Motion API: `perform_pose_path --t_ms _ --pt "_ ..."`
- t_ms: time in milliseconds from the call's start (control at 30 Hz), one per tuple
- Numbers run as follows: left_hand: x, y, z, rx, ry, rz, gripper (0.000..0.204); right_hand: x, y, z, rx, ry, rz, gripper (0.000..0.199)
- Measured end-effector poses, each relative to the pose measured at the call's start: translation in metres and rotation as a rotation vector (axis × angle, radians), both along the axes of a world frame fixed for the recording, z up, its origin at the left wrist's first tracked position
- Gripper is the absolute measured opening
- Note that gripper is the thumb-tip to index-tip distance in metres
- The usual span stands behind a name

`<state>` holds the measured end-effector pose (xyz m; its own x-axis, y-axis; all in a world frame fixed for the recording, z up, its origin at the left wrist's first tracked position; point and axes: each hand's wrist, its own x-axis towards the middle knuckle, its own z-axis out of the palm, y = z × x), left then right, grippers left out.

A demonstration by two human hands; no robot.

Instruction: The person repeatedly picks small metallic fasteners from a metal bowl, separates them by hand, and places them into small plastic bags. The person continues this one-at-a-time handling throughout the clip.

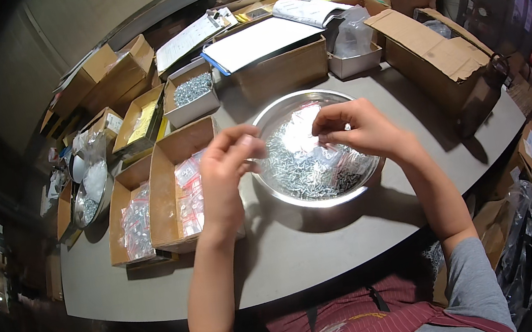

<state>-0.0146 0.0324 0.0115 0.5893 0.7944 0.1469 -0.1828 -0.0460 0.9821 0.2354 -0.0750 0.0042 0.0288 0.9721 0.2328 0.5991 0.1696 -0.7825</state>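
Screws (316, 183), small and silvery, lay loose in a round metal bowl (324, 203) near the middle of the table (161, 289), with a pale heap of small plastic bags (302, 134) over part of them. Each screw, we judged, would be light, hard and slippery, best pinched by its shank; the bags looked soft and limp, easier to take by an edge. We had the right hand (358, 128) over the bowl, thumb and fingertips drawn close together, though we could not tell whether they held anything. Our left hand (225, 159) hung by the bowl's left rim, fingers loosely curled; blur hid whether they gripped something. Smooth and grey, the table carried cardboard boxes (165, 201) of red-edged bags (137, 225) on the left. Papers (264, 40) lay behind, before a pale wall (78, 16).
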Motion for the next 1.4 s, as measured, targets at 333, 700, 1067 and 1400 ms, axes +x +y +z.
perform_pose_path --t_ms 333,700,1067,1400 --pt "0.018 -0.026 -0.024 0.31 0.252 -0.103 0.02 -0.028 0.001 -0.009 -0.067 0.463 0.206 0.034" --pt "0.014 -0.018 -0.023 0.373 0.241 -0.007 0.015 -0.012 0.001 0.001 -0.204 0.701 0.283 0.022" --pt "0.015 -0.018 -0.018 0.912 0.311 0.35 0.01 -0.022 -0.006 0.006 -0.211 0.49 0.094 0.015" --pt "0.008 -0.034 -0.002 0.608 0.412 -0.133 0.024 -0.04 -0.01 -0.003 -0.07 0.272 0.205 0.023"
